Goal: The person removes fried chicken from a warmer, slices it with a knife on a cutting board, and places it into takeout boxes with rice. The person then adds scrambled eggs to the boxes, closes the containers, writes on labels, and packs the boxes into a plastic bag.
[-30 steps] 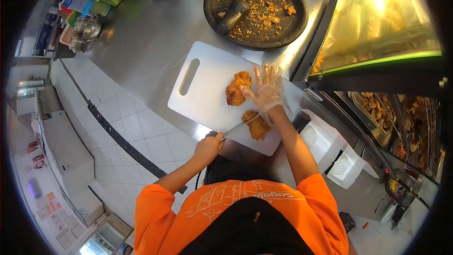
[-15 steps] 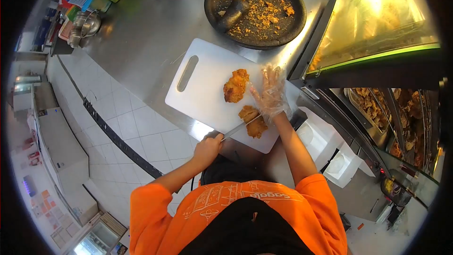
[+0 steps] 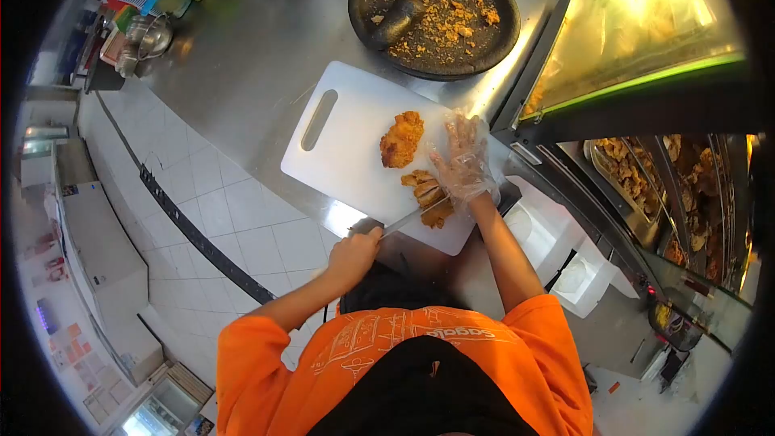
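My left hand (image 3: 353, 257) is closed round the handle of a knife (image 3: 401, 224), whose thin blade lies across a piece of fried chicken (image 3: 429, 198) at the near end of a white cutting board (image 3: 343, 163). Several cuts split this piece into strips. Beside it, my right hand (image 3: 463, 157) wears a clear plastic glove and rests with fingers spread toward the board's right edge. Its thumb side is close to the sliced piece; whether it touches is hard to tell. A second, whole piece of fried chicken (image 3: 401, 140) lies just beyond on the board.
Beyond the board stands a dark stone mortar (image 3: 452, 71) with orange crumbs and a pestle (image 3: 397, 22). On the right are a heated display case (image 3: 630, 40), trays of fried food (image 3: 626, 169) and white boxes (image 3: 585, 282). Cups and containers (image 3: 153, 0) sit far left.
The nearer piece of chicken has gone from nearly whole to cut into strips. The knife has worked along it toward its near end. My right hand stays spread beside it.
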`<state>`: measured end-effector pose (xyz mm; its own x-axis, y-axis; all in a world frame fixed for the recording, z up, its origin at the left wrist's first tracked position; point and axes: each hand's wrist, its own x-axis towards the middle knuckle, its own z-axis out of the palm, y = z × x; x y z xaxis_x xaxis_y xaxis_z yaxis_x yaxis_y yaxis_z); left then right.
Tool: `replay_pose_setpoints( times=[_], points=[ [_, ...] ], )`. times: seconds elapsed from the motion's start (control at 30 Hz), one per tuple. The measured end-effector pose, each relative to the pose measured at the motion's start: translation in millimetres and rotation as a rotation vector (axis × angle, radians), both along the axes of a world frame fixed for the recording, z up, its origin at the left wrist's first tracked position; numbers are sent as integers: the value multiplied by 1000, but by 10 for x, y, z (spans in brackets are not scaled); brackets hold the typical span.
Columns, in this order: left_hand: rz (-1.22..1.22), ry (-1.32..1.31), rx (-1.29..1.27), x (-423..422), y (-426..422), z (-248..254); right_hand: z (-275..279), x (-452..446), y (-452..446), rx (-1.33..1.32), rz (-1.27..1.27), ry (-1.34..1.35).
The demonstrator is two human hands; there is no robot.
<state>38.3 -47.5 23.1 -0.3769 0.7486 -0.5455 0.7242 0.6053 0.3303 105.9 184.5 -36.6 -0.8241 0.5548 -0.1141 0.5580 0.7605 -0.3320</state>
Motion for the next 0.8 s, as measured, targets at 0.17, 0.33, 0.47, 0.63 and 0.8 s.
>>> replay_pose_setpoints(
  times=[0.17, 0.33, 0.47, 0.63, 0.8],
  points=[
    [11, -9, 89, -63, 5, -259, 29, -1, 77, 109, 44, 9],
    [15, -26, 43, 4, 58, 481, 47, 31, 169, -84, 26, 73],
    [-21, -12, 40, -18, 100, 343, -1, 89, 72, -97, -10, 29],
    [38, -87, 39, 171, -17, -250, 37, 81, 96, 19, 36, -53],
    [35, -111, 90, 83, 102, -107, 28, 156, 133, -3, 33, 25]
  ],
)
